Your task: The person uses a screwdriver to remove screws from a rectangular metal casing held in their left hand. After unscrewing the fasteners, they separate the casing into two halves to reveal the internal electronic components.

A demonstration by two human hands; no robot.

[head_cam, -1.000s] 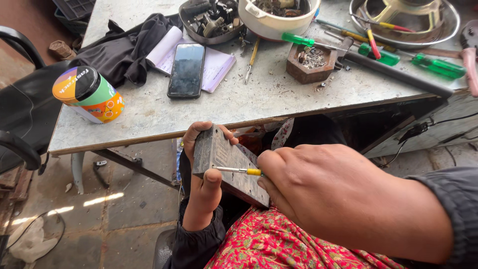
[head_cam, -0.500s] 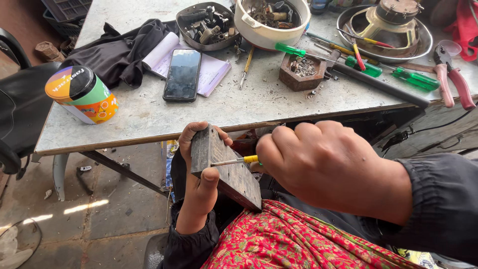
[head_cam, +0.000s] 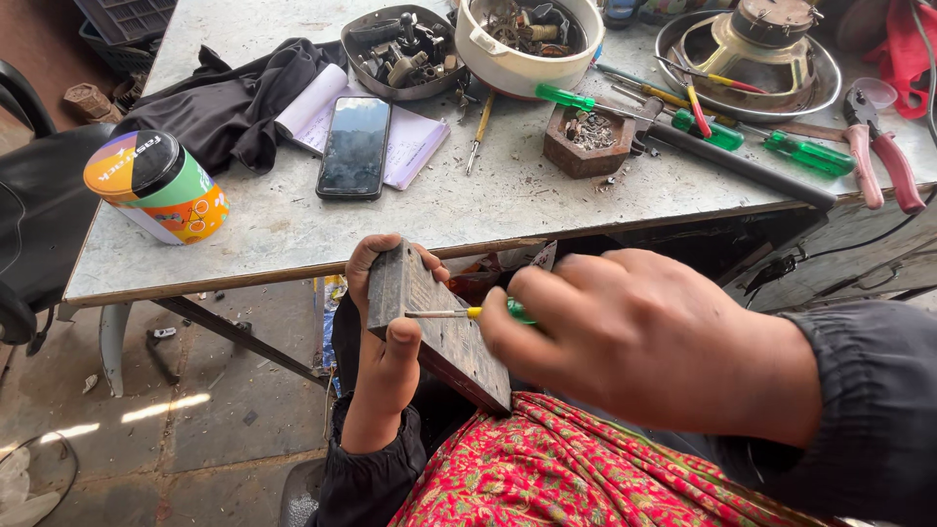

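My left hand (head_cam: pixel 383 353) grips a flat dark grey rectangular block (head_cam: pixel 435 326), tilted on edge above my lap, with the thumb pressed on its face. My right hand (head_cam: pixel 639 340) is closed around a small screwdriver (head_cam: pixel 467 313) with a green and yellow handle. Its thin shaft lies across the block's face and the tip touches near the block's left edge, beside my thumb. A red patterned cloth (head_cam: pixel 566 473) covers my lap under the block.
The grey metal table (head_cam: pixel 293 234) ahead holds a colourful round tin (head_cam: pixel 156 185), black cloth (head_cam: pixel 220 102), a phone (head_cam: pixel 356 146) on a notepad, bowls of parts (head_cam: pixel 527 39), green screwdrivers (head_cam: pixel 810 153), red pliers (head_cam: pixel 883 156) and a speaker frame (head_cam: pixel 752 49). A black chair (head_cam: pixel 39 224) stands left.
The view has shifted, so the table sits slightly lower and further left. My right hand has slid rightwards along the block, still holding the screwdriver against it.
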